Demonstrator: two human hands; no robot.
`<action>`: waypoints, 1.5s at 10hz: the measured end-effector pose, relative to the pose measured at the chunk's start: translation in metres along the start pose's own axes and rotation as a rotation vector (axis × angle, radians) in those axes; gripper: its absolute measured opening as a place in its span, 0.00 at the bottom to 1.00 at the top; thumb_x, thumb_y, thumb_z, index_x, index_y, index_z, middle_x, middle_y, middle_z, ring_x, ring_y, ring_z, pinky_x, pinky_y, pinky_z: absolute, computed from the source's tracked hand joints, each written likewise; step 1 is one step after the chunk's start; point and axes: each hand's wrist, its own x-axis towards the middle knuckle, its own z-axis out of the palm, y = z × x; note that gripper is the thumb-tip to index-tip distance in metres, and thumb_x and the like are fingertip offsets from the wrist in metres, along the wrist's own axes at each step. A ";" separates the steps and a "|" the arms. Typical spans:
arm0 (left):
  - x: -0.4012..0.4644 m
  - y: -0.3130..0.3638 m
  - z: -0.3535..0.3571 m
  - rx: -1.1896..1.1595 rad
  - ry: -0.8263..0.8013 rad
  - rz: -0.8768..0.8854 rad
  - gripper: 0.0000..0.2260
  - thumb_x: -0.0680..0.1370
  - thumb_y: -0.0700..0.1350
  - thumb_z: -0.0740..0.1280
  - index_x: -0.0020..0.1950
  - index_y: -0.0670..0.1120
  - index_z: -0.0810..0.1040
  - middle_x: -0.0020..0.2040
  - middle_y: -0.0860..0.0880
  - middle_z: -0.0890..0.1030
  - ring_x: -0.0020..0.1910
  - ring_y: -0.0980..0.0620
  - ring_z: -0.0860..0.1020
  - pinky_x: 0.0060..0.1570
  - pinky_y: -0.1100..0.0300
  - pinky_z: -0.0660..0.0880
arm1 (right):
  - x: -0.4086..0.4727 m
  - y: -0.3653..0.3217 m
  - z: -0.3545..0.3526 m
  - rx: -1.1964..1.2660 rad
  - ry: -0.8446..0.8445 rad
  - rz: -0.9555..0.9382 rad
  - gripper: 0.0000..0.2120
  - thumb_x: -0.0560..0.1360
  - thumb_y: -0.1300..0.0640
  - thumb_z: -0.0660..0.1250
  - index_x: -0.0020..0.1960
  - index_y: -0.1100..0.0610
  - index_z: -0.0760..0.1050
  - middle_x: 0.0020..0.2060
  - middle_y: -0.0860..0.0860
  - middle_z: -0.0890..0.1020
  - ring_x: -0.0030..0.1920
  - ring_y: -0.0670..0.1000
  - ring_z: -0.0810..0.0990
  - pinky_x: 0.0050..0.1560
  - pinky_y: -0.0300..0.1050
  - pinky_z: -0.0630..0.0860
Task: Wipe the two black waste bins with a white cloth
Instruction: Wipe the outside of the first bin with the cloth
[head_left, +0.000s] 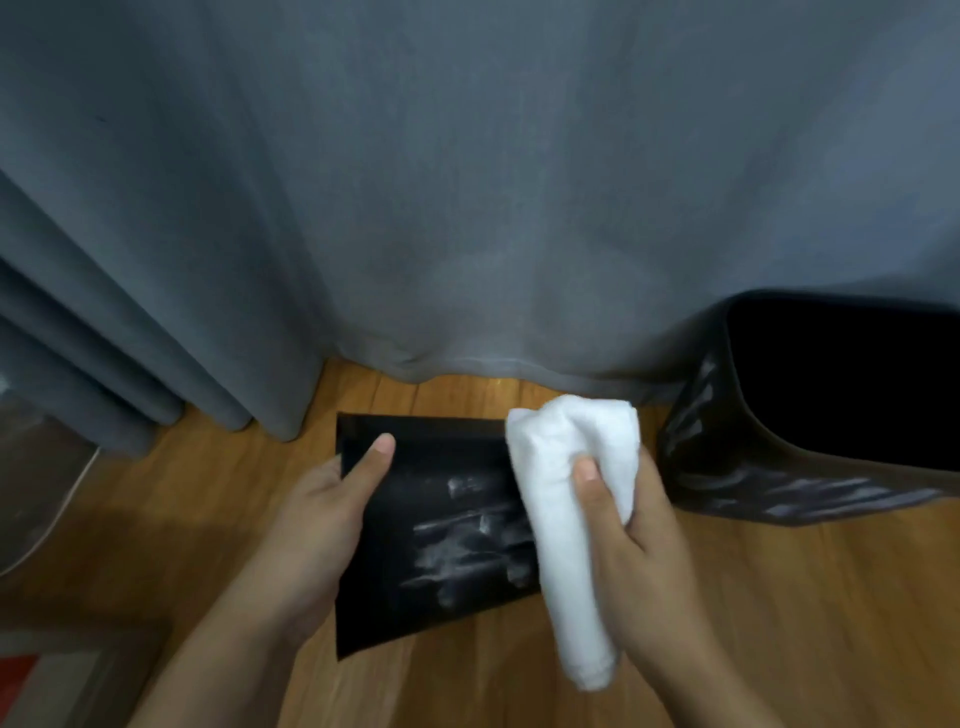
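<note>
A black waste bin (447, 519) lies tilted in front of me over the wooden floor, its glossy side facing up with pale smears on it. My left hand (322, 519) grips its left edge, thumb laid across the top face. My right hand (623, 525) is shut on a rolled white cloth (566, 493), which presses against the bin's right edge and hangs down past my wrist. A second black waste bin (737, 467) stands upright at the right, its ribbed outer wall shiny and its opening dark.
A grey curtain (467, 182) hangs to the floor just behind both bins, with thick folds at the left. Wooden floor (779, 597) spreads below. At the far left edge a blurred pale object (31, 493) stands; something red (15, 670) shows at the bottom left corner.
</note>
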 end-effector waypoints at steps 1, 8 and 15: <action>-0.001 -0.001 0.002 -0.054 -0.019 -0.072 0.17 0.78 0.53 0.65 0.58 0.42 0.81 0.50 0.42 0.86 0.49 0.43 0.85 0.51 0.48 0.78 | 0.003 -0.014 0.008 -0.228 -0.185 -0.067 0.22 0.78 0.38 0.53 0.71 0.37 0.59 0.52 0.32 0.74 0.55 0.33 0.73 0.51 0.27 0.68; 0.003 0.000 0.004 -0.235 0.139 -0.150 0.15 0.81 0.54 0.62 0.50 0.45 0.83 0.39 0.48 0.87 0.39 0.50 0.85 0.40 0.55 0.75 | 0.038 -0.061 0.002 -0.442 -0.211 0.019 0.08 0.79 0.50 0.58 0.58 0.45 0.70 0.46 0.46 0.81 0.48 0.48 0.79 0.46 0.42 0.73; -0.008 -0.006 0.007 -0.312 0.072 -0.134 0.23 0.81 0.58 0.57 0.60 0.42 0.80 0.51 0.43 0.86 0.51 0.44 0.85 0.53 0.48 0.77 | 0.016 -0.027 0.024 -0.391 -0.092 -0.238 0.23 0.77 0.44 0.59 0.70 0.48 0.63 0.52 0.33 0.71 0.53 0.31 0.69 0.53 0.26 0.63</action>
